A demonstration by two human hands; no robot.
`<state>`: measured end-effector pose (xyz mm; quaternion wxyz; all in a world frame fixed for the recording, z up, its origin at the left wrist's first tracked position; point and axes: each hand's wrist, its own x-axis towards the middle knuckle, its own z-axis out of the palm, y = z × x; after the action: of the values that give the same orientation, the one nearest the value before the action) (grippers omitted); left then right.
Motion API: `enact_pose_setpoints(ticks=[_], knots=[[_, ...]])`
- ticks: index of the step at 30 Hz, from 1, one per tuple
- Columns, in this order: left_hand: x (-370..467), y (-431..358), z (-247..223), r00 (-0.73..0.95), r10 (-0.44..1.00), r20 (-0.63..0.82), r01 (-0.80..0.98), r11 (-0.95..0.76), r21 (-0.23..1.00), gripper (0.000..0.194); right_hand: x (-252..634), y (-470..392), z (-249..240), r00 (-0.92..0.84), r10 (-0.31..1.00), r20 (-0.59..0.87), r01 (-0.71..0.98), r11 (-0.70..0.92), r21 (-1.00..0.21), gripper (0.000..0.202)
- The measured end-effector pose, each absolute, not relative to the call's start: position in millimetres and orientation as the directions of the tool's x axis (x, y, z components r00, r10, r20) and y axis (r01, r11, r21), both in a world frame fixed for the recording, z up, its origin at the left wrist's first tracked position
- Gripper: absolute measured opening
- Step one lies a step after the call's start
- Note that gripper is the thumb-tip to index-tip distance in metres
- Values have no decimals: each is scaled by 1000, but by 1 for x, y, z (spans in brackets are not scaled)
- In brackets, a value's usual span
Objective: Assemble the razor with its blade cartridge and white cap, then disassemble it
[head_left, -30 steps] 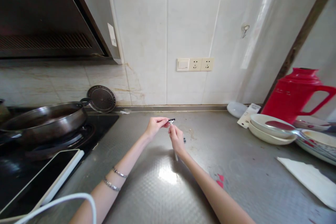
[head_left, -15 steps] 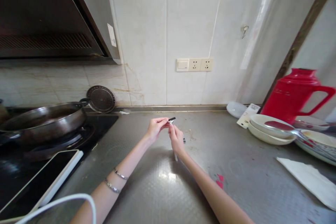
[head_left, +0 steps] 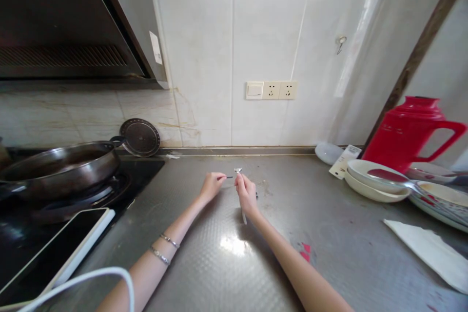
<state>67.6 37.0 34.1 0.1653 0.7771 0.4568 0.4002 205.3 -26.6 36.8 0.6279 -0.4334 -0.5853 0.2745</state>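
Observation:
My right hand [head_left: 245, 194] is closed around a slim razor-like tool [head_left: 238, 170]. Its small silver T-shaped head sticks out above my fingertips, and its pale handle end shows below the hand. To the left, my left hand [head_left: 212, 184] pinches a thin black strip [head_left: 229, 177], which points toward the silver head with a small gap between them. A small dark piece [head_left: 257, 196] lies on the counter just beyond my right hand, partly hidden by it. Both hands are above the middle of the metal counter [head_left: 204, 263].
At left are a steel pan [head_left: 66, 170] on the black stove, a phone [head_left: 58, 253] and a white cable [head_left: 91, 273]. A red thermos [head_left: 405, 131], stacked bowls [head_left: 376, 190] and a white napkin [head_left: 427, 251] occupy the right. Red scraps [head_left: 305, 252] lie nearer.
My left hand has moved left and slightly down, taking the black strip away from the silver head. My right hand stays almost in place with the tool.

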Motion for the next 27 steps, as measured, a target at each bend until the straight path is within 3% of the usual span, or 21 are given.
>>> enact_pose_setpoints(ticks=[4,9,14,19,27], knots=[[60,36,18,422,772,474,736,-598,317,28,206,-28,37,116,844,523,213,493,-844,39],[58,37,13,429,786,445,781,-570,255,28,206,-28,37,104,833,544,251,507,-824,40],[57,37,15,433,827,358,791,-539,289,29,208,-25,34,110,819,563,250,525,-814,42],[58,35,22,412,814,410,762,-554,335,26,209,-21,34,149,835,529,198,499,-843,43],[76,22,43,249,855,455,566,-510,648,19,214,-13,41,139,960,244,-88,258,-962,36]])
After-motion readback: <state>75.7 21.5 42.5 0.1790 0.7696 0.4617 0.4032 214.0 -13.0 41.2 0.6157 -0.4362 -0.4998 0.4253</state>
